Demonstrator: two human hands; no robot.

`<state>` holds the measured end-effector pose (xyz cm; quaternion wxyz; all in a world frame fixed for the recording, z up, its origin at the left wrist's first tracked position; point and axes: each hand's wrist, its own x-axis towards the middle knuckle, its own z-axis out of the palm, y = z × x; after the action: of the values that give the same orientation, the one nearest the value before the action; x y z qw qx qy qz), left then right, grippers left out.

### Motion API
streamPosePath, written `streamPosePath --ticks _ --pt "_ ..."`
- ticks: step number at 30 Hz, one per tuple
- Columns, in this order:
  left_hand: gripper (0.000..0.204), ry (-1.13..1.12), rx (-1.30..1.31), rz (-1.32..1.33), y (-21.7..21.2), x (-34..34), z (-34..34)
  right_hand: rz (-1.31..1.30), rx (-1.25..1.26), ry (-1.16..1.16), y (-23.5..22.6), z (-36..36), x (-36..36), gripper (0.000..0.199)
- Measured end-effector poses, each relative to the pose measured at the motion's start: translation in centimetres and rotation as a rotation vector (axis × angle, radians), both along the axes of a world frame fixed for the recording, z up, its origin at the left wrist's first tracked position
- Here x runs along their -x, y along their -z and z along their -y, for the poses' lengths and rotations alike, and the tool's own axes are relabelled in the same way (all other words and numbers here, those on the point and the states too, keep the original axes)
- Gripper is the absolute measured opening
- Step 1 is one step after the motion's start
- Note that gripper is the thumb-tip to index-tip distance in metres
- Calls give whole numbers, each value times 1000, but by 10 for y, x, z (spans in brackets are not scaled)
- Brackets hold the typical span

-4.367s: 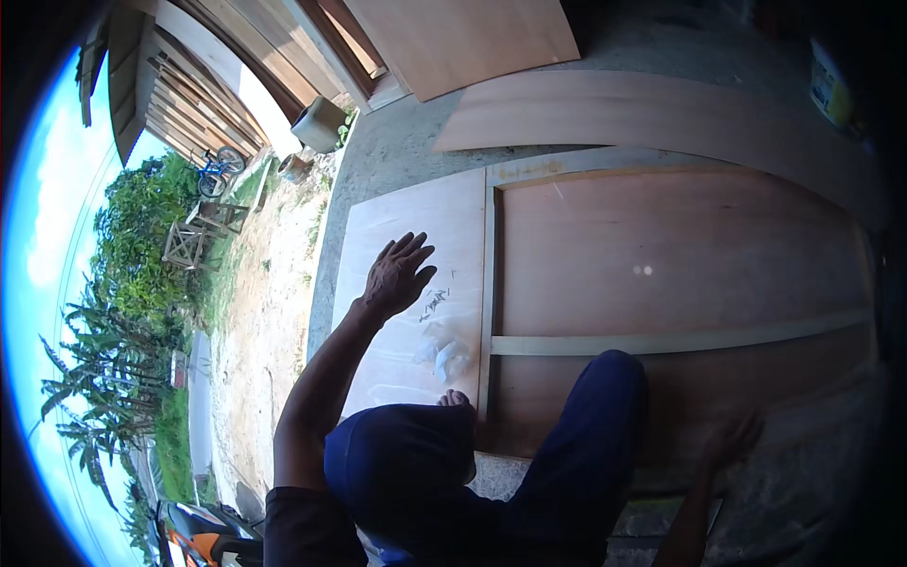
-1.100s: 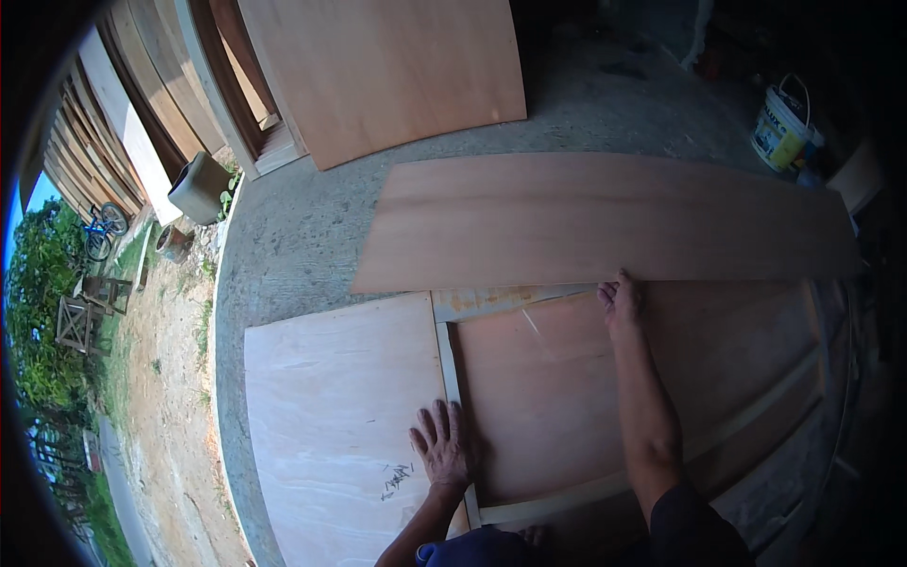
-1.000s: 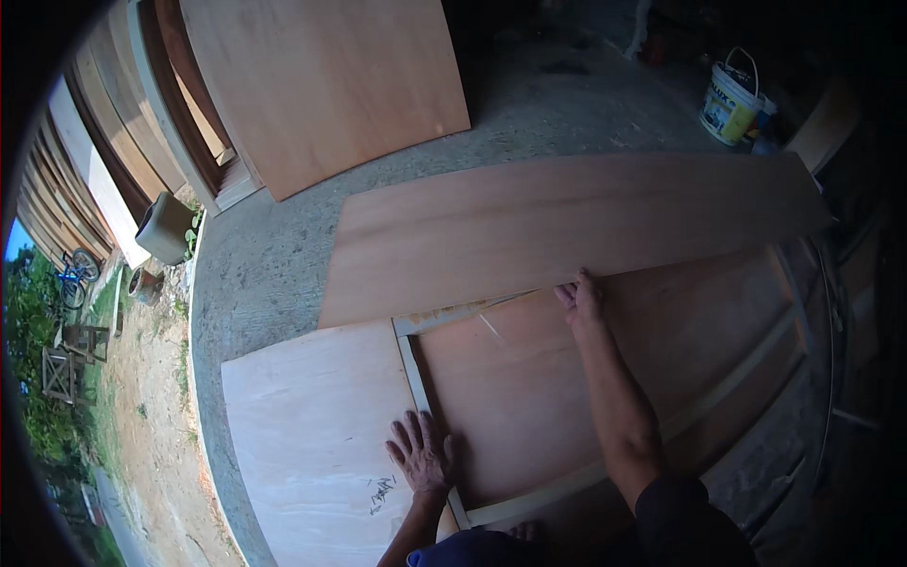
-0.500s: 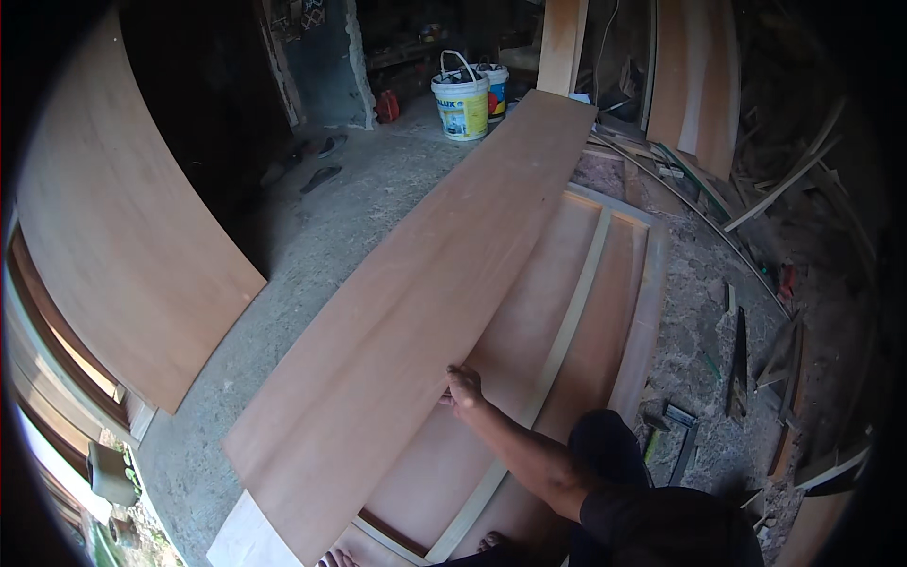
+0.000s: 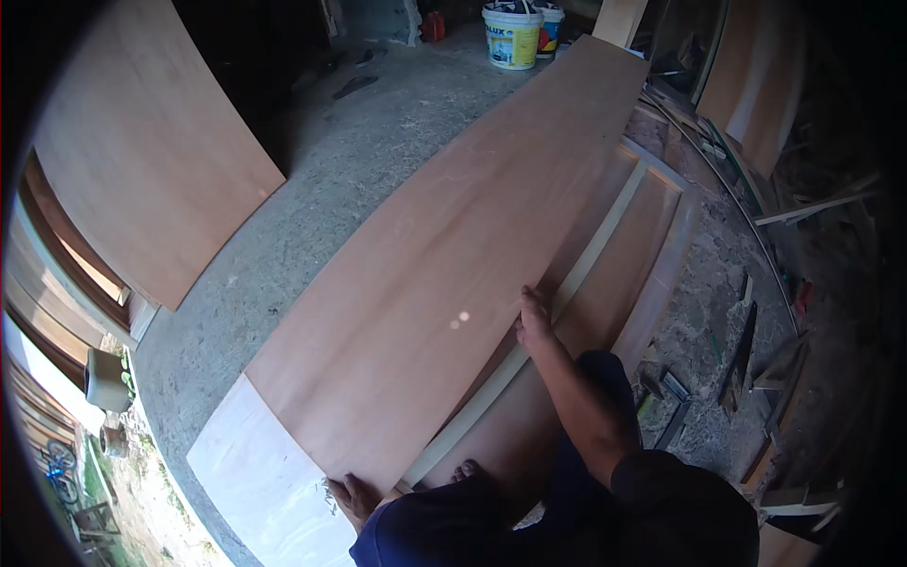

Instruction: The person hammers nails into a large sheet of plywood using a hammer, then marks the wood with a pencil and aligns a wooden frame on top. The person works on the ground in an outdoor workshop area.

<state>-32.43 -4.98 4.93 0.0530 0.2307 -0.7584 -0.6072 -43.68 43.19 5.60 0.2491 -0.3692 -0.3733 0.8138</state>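
Note:
A long brown plywood sheet (image 5: 397, 274) lies slantwise over a wooden panel frame (image 5: 652, 302) on the floor. My right hand (image 5: 534, 317) grips the sheet's right edge, fingers closed around it, next to a pale lengthwise slat (image 5: 600, 231). Down at the sheet's near end, my left hand (image 5: 350, 498) holds the sheet close to its corner. My left arm is hidden behind my dark blue trouser leg. Beyond the near end of the sheet lies a whitish flat board (image 5: 269, 477). The toes of a bare foot (image 5: 463, 470) show beside the slat.
Another plywood sheet (image 5: 161, 151) leans at the left. Paint buckets (image 5: 513, 40) stand at the back. A hand saw (image 5: 742, 354) and a square (image 5: 675, 406) lie on the right-hand floor among wood offcuts (image 5: 784, 411). More boards (image 5: 765, 76) lean at the back right.
The plywood sheet has slid right across the frame, covering more of it and reaching near the pale slat. Both hands have moved with it. My view has tilted lower.

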Motion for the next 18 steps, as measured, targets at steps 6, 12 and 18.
streamPosePath --ticks 6,12,18 --pt "59 -175 134 17 28 -26 -20 88 -40 8 9 -11 -45 22" --pt "59 -141 172 30 19 -22 -12 160 -22 61 9 16 -79 14" --pt "59 -104 135 46 18 -27 -32 15 -46 225 37 -26 -57 15"
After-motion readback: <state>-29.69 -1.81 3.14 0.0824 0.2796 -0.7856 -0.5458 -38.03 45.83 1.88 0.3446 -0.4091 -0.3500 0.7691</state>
